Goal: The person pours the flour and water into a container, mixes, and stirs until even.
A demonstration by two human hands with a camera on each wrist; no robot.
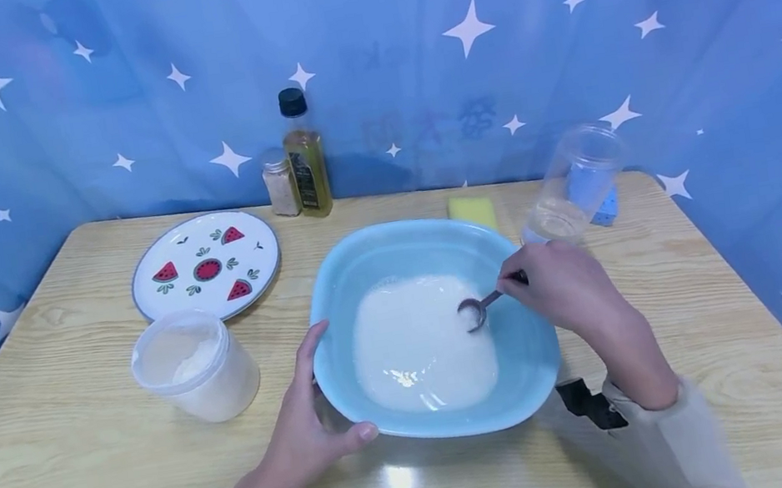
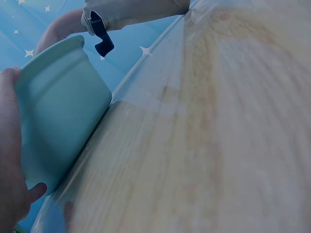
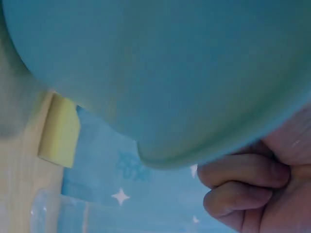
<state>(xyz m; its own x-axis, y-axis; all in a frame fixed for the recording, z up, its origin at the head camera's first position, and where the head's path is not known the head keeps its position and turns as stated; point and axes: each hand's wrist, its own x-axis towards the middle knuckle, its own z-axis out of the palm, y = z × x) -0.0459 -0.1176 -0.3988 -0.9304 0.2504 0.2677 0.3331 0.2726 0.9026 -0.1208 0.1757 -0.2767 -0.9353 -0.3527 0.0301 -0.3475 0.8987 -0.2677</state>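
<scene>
A light-blue plastic basin (image 1: 325,287) stands on the table, with milky white liquid (image 1: 422,349) pooled in it. My left hand (image 1: 312,424) holds the basin's near left side, thumb on the front rim and fingers along the left rim. In the left wrist view that hand (image 2: 12,150) lies against the outer wall. My right hand (image 1: 572,284) reaches over the right rim and pinches the handle of a small dark spoon (image 1: 473,314). Its round bowl is at the liquid, with some white in it. In the right wrist view, the right hand's curled fingers (image 3: 238,184) show beyond the rim.
Left of the basin are an open tub of white powder (image 1: 210,381) and a watermelon-patterned plate (image 1: 211,258). An oil bottle (image 1: 307,164) and a small jar (image 1: 280,186) stand behind. A yellow sponge (image 1: 472,211), a clear plastic cup (image 1: 571,179) and a blue object (image 1: 606,209) are back right.
</scene>
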